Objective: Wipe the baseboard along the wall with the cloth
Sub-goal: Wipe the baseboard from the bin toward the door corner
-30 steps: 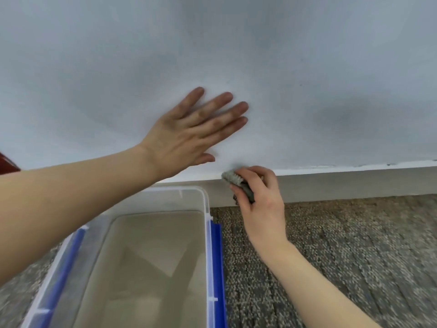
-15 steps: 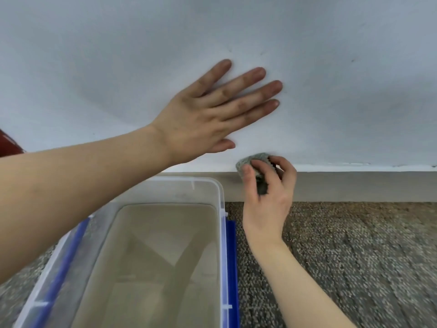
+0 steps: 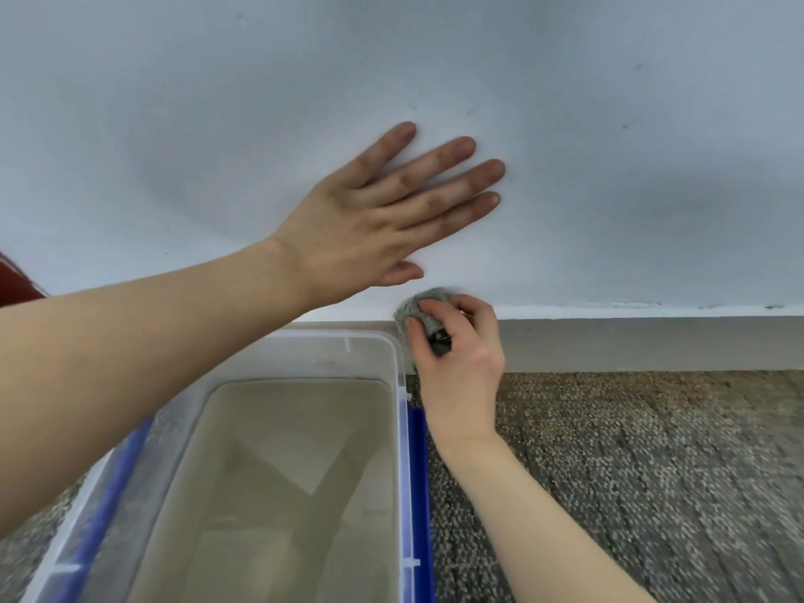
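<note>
Nearest, the clear rectangular plastic tub (image 3: 330, 335) with blue side clips (image 3: 418, 472) holds cloudy beige water (image 3: 283, 472). Right of the tub lies speckled grey-brown looped carpet (image 3: 631, 472). Just past the tub's far right corner, the right hand (image 3: 461, 363) pinches a wadded grey knitted cloth (image 3: 424, 304) (bunched small) between thumb and curled fingers, against the top edge of the smooth grey baseboard (image 3: 631, 343). Beyond the tub, the left hand (image 3: 370, 224) lies flat on the matte white wall (image 3: 609, 124), fingers straight and slightly spread.

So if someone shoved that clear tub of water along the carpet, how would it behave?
Probably heavy: the tub looks well filled with murky water. It would likely drag on the rough carpet rather than slide, and the open top means the water could slosh out.
</note>
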